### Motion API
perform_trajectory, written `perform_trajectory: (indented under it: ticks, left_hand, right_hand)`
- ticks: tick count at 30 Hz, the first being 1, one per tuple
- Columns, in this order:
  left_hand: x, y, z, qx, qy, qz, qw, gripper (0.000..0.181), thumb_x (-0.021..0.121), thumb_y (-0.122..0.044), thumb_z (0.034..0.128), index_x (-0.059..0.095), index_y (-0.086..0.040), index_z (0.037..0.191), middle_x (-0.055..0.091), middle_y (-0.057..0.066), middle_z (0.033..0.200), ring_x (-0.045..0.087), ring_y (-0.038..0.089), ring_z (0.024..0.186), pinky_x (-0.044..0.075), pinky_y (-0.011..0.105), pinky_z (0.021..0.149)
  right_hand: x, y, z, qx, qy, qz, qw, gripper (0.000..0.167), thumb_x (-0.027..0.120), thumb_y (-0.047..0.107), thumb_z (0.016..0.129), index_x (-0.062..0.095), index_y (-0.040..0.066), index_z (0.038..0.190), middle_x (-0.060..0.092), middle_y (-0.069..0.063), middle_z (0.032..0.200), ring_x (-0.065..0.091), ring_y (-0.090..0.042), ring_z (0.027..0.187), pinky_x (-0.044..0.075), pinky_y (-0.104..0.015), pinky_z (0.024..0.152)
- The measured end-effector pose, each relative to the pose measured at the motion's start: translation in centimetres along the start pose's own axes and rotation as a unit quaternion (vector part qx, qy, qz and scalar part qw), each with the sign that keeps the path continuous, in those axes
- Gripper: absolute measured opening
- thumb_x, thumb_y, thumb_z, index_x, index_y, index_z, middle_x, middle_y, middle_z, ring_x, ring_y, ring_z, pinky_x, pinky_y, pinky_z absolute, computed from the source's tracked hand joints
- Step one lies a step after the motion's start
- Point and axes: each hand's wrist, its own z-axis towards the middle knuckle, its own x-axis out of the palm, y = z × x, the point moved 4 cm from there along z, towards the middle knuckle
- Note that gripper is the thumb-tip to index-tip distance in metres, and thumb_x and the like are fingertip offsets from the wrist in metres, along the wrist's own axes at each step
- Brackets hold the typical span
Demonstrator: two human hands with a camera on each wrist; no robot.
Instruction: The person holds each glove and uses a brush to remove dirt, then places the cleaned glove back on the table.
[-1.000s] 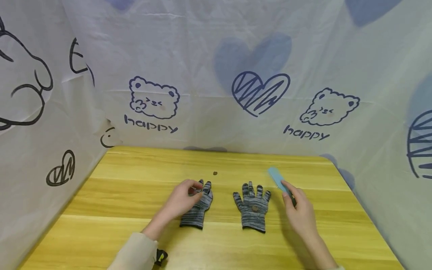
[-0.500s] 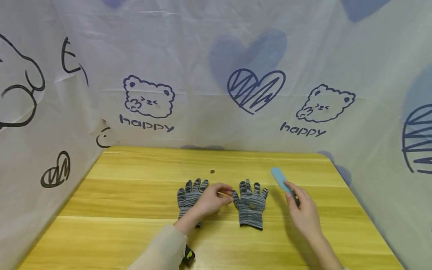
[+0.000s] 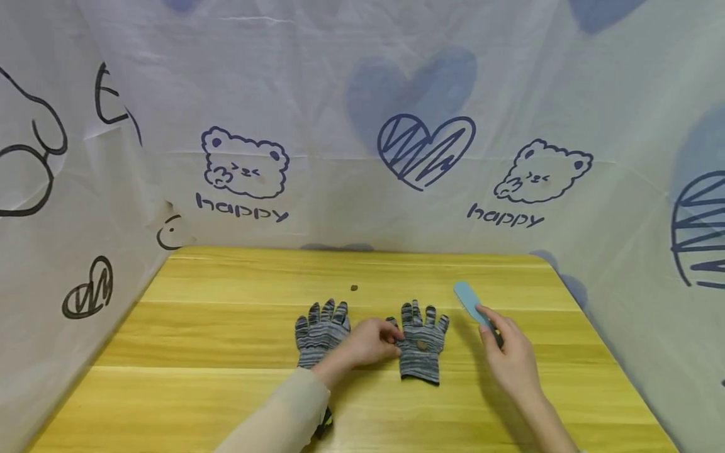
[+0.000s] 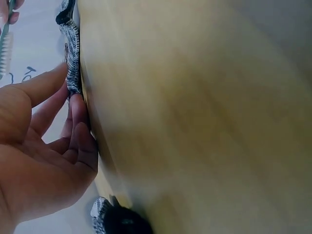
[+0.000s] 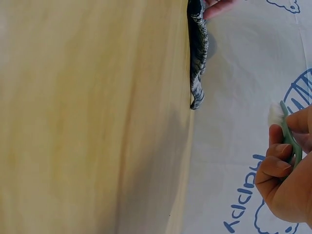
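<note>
Right hand [image 3: 514, 358] is gripping the brush [image 3: 469, 299] by its handle [image 5: 296, 148], leaving bristles [image 5: 275, 114] free, right of centre; left hand [image 3: 368, 343], fingers curled, is presumably steadying the lower-centre spotted glove [image 3: 420, 362], pinch indeterminate.

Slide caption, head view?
Left hand touching a striped grey knit glove; right hand holding a pale blue brush over a yellow wood-grain table.
</note>
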Motion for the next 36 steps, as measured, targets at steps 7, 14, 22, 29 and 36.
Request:
perform_trajectory:
  ticks: [7,14,22,29,36]
  left_hand:
    - [0.1,-0.6,-0.1,-0.001,0.002,0.054,0.9985,0.027,0.084,-0.022,0.0897,0.079,-0.011,0.114,0.073,0.001,0.107,0.065,0.016,0.095,0.058,0.037,0.085]
    - [0.4,-1.0,-0.1,-0.009,-0.018,0.103,0.9945,0.025,0.089,-0.026,0.0847,0.076,-0.013,0.102,0.070,-0.003,0.097,0.062,0.012,0.085,0.056,0.032,0.078]
    - [0.9,-1.1,-0.1,-0.002,-0.022,0.087,0.9960,0.020,0.088,-0.013,0.0841,0.070,-0.015,0.094,0.061,-0.009,0.082,0.057,0.008,0.075,0.051,0.028,0.074]
    - [1.0,-1.0,-0.3,0.001,-0.030,0.039,0.9988,0.021,0.078,0.002,0.0837,0.070,-0.012,0.097,0.062,-0.005,0.081,0.057,0.011,0.073,0.049,0.029,0.070]
    - [0.6,-0.4,-0.3,-0.017,-0.051,-0.052,0.9972,0.021,0.071,0.001,0.0872,0.065,-0.007,0.106,0.056,0.002,0.087,0.051,0.017,0.077,0.043,0.030,0.069]
  right_hand:
    - [0.2,0.1,0.0,0.002,0.004,0.005,1.0000,0.036,0.063,0.008,0.104,0.066,0.012,0.139,0.066,-0.010,0.098,0.046,-0.013,0.069,0.038,-0.025,0.057]
    - [0.1,0.1,0.1,-0.005,-0.002,-0.001,1.0000,0.036,0.064,0.007,0.103,0.067,0.011,0.139,0.070,-0.012,0.107,0.053,-0.018,0.078,0.043,-0.027,0.063]
    - [0.2,0.0,0.1,-0.005,-0.004,-0.003,1.0000,0.036,0.064,0.006,0.103,0.067,0.011,0.138,0.070,-0.011,0.106,0.055,-0.018,0.080,0.045,-0.028,0.065]
    - [0.4,0.0,0.0,-0.003,-0.002,-0.006,1.0000,0.036,0.064,0.007,0.103,0.067,0.011,0.138,0.071,-0.013,0.111,0.059,-0.021,0.085,0.048,-0.032,0.069]
    - [0.3,0.1,-0.1,-0.007,-0.001,0.004,1.0000,0.036,0.064,0.008,0.103,0.067,0.012,0.138,0.069,-0.010,0.105,0.050,-0.015,0.076,0.041,-0.025,0.061]
